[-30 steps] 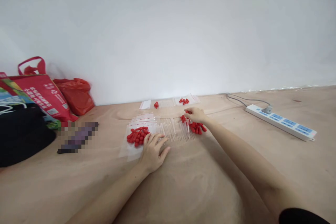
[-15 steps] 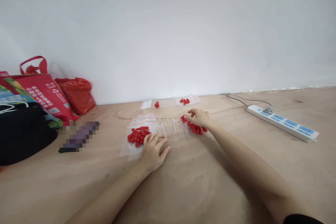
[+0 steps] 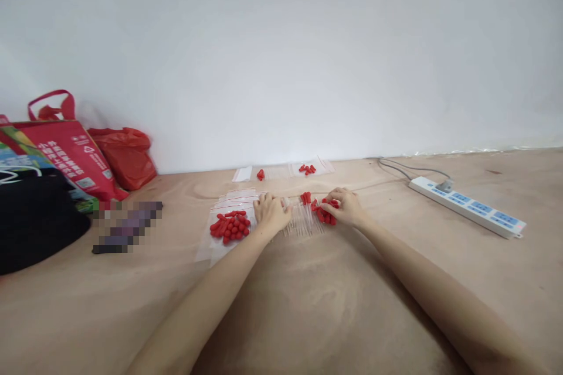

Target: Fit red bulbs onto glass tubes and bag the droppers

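My left hand (image 3: 273,214) is over the left end of a row of thin clear sticks (image 3: 303,224), its fingers curled down and their tips partly hidden. My right hand (image 3: 346,206) reaches into the right pile of small red pieces (image 3: 326,218), its fingers closed on a red piece. Several red pieces (image 3: 305,198) lie at the upper end of the sticks, between the hands. Left of my left hand, a larger heap of red bulb-shaped pieces (image 3: 229,226) rests on clear zip bags (image 3: 215,253).
Near the wall, more bags (image 3: 325,167) hold a few red pieces (image 3: 307,169). A power strip (image 3: 468,206) with a plugged cable is at right. A blurred dark object (image 3: 129,227), black hat (image 3: 37,220), printed bag (image 3: 70,152) and red plastic bag (image 3: 125,155) are at left.
My left hand has moved up and right, off the left red heap onto the sticks. My right hand has shifted right and slightly down to the red pile. The view has shifted slightly.
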The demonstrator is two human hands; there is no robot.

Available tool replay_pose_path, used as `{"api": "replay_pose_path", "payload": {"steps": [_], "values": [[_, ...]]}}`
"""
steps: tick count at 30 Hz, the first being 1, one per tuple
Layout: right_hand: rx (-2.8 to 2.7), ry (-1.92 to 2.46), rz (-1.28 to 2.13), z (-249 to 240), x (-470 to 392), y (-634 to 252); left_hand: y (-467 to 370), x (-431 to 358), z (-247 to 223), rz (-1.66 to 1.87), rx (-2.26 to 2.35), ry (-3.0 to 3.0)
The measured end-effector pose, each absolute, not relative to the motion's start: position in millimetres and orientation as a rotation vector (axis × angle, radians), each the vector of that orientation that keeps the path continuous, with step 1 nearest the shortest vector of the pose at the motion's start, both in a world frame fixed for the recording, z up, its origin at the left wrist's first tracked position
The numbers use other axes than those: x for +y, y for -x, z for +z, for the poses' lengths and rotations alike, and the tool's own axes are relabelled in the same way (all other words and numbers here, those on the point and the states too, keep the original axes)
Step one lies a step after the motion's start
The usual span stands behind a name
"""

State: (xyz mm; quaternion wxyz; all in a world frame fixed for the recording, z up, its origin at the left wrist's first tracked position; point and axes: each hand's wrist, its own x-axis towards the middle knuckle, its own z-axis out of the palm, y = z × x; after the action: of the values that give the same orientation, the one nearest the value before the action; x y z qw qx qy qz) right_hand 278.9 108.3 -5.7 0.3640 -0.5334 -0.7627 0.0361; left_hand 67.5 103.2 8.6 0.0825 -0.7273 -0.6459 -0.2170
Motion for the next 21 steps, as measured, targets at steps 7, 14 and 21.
{"api": "replay_pose_path", "payload": {"steps": [7, 14, 21], "values": [[-1.771, 1.209, -0.093, -15.3, 80.7, -262.5, -81.3, 121.9, 4.1, -0.552, -2.089, 2.080], [-1.945, 0.960, -0.150, -29.1, 52.7, -247.8, -84.4, 128.4, 6.7, -0.465, -2.186, 2.058], [-1.870, 0.863, -0.006, -28.3, 58.2, -244.9, -90.6, 125.6, 12.5, -0.438, -2.185, 2.098]]}}
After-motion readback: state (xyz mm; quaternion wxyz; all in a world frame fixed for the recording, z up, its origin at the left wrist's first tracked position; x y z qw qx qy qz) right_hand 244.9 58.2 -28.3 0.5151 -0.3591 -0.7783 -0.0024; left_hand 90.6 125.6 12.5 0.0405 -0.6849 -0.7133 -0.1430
